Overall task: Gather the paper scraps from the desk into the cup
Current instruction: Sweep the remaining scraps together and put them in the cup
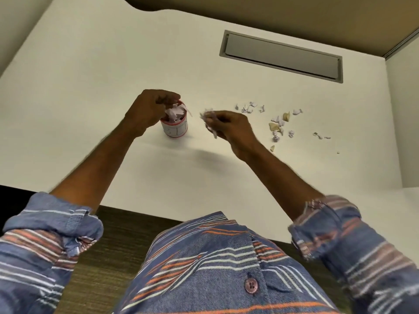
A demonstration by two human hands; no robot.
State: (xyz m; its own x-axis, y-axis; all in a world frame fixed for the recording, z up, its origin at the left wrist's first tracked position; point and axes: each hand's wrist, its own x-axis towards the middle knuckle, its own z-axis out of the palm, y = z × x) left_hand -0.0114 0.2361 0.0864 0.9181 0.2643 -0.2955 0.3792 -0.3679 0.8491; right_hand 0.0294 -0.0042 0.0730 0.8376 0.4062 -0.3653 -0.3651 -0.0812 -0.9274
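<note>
A small white cup [176,129] with a red rim and base stands on the cream desk [90,87], filled to the top with crumpled paper. My left hand [148,109] is over the cup's left side, its curled fingertips on the paper at the rim. My right hand [229,125] hovers just right of the cup and pinches a bunch of white paper scraps [209,120]. Several loose white and tan scraps [277,123] lie scattered on the desk to the right.
A grey cable-tray lid [281,56] is set into the desk at the back right. A partition wall [401,121] stands along the right side. The desk's front edge [158,214] runs just ahead of my striped shirt.
</note>
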